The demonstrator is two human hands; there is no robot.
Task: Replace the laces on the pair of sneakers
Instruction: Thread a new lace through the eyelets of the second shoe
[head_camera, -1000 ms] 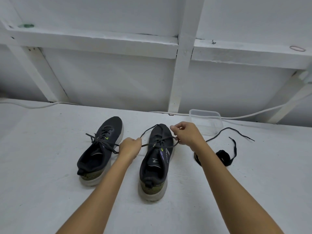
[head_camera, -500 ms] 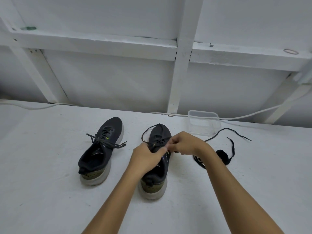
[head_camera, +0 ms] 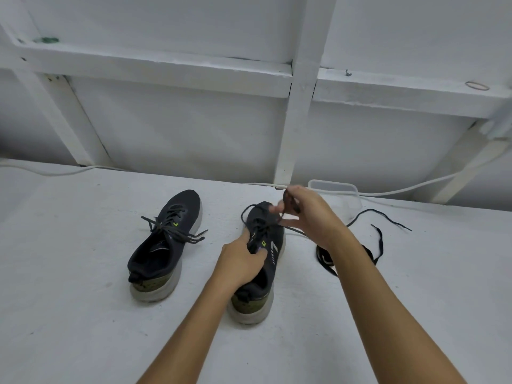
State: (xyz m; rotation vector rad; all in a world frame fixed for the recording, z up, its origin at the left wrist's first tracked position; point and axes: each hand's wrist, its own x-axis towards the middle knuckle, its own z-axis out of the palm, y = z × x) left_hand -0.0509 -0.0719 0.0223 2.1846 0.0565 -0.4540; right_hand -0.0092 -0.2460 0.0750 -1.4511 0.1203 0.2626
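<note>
From the head camera, I see the dark lace-up right sneaker (head_camera: 261,253) lying toe-far, heel-near on the white table (head_camera: 69,314). My left hand (head_camera: 241,261) grips its tongue and collar. My right hand (head_camera: 307,214), just beyond and right, pinches the dark grey lace (head_camera: 291,202), lifted away from the eyelets. The spare black laces (head_camera: 374,245) lie right.

— What's behind the bench? I log a white wall (head_camera: 171,128) braced with white timber framing (head_camera: 297,112).
— And below?
— A rough white tabletop (head_camera: 83,314); a white cable (head_camera: 69,171) runs along its back edge. Light is even.
</note>
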